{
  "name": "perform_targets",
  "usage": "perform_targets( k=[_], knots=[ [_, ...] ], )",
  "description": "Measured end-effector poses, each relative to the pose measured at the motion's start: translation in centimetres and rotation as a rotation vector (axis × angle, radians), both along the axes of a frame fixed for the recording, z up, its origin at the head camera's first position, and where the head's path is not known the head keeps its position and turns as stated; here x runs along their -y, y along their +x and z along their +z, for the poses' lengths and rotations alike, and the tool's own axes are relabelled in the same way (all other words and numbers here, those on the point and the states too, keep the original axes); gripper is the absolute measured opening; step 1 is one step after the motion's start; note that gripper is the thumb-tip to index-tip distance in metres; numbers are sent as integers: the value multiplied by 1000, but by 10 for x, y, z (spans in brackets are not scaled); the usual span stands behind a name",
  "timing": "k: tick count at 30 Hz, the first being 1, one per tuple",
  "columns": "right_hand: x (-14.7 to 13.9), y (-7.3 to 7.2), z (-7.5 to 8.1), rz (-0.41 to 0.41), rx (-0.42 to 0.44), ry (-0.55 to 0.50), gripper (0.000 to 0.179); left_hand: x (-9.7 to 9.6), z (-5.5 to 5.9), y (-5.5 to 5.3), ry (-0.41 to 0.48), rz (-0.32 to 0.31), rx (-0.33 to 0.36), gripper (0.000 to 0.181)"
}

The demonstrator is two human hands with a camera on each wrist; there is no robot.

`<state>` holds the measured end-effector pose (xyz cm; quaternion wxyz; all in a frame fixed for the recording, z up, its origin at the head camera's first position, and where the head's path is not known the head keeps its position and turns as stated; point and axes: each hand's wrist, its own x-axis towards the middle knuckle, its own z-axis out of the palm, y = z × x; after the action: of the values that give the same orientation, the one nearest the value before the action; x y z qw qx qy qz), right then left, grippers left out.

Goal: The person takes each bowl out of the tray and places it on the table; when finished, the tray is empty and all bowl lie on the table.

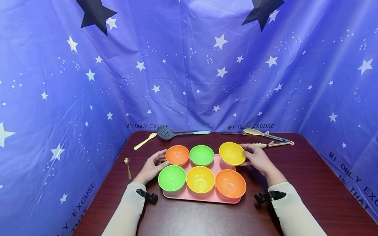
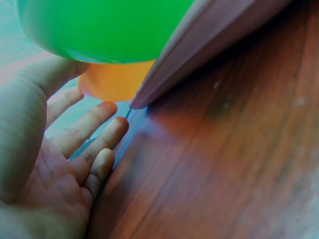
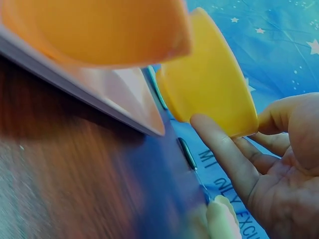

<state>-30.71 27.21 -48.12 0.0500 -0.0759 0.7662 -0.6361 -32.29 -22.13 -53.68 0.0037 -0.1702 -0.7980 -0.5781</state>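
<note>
Right of centre, the right hand point(image 1: 260, 160) pinches a yellow bowl point(image 1: 231, 154). Left of centre, the left hand point(image 1: 151, 168) spreads beside an orange bowl point(image 1: 177, 155).

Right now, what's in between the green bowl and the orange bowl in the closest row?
A yellow bowl sits between the near green bowl and the near orange bowl, on the pink tray; the head view shows it.

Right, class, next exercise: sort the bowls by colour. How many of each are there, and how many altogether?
Orange bowls: 2
Green bowls: 2
Yellow bowls: 2
Total: 6
</note>
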Motion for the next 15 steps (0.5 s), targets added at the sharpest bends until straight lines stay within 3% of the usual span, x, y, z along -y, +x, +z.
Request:
perform_targets(
  k=[15],
  knots=[
    [-28, 0, 5, -17, -37, -14, 47, 0, -4, -2, 29, -1, 4, 60]
  ],
)
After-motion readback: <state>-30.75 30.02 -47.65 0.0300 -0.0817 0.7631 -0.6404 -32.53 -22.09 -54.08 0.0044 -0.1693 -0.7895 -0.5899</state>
